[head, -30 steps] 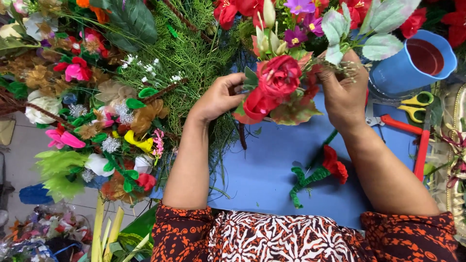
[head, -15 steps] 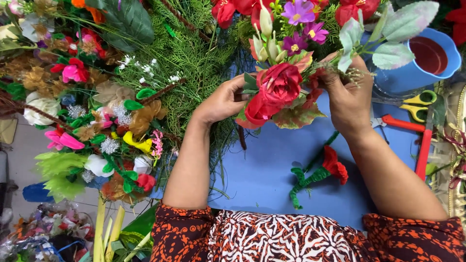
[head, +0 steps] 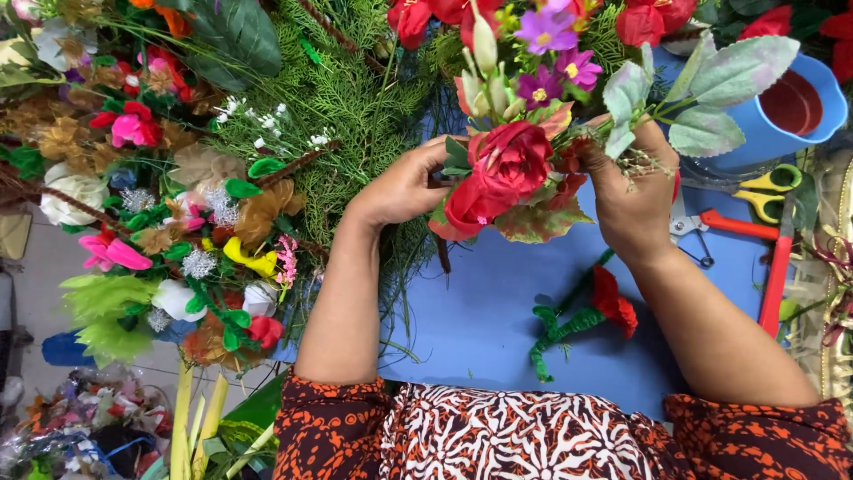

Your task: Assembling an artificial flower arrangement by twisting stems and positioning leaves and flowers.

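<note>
Blue bench [head: 498, 311] fills the middle of the head view, ringed on the left and top by heaps of artificial flowers and green fern sprays [head: 346, 98]. Right at the centre, the left hand [head: 400, 188] has its fingers curled against the near side of the bouquet [head: 515, 169], touching the leaves beside two red roses. The right hand [head: 633, 197] is wrapped closed around the bunch's stems, grey-green leaves [head: 711, 89] fanning out above the knuckles. Three purple blossoms [head: 546, 53] sit at the top of the bunch, with pale buds beside them. Moving outward, one loose red flower with a green stem [head: 591, 316] lies flat on the bench between the forearms, apart from both. Off to the right, one blue cup [head: 795, 107] stands by the bench edge, one pair of yellow-handled scissors [head: 769, 191] just below it, and what looks like one red-handled tool [head: 755, 249] beside those, partly hidden by the wrist. Pale floor shows at the far left.
</note>
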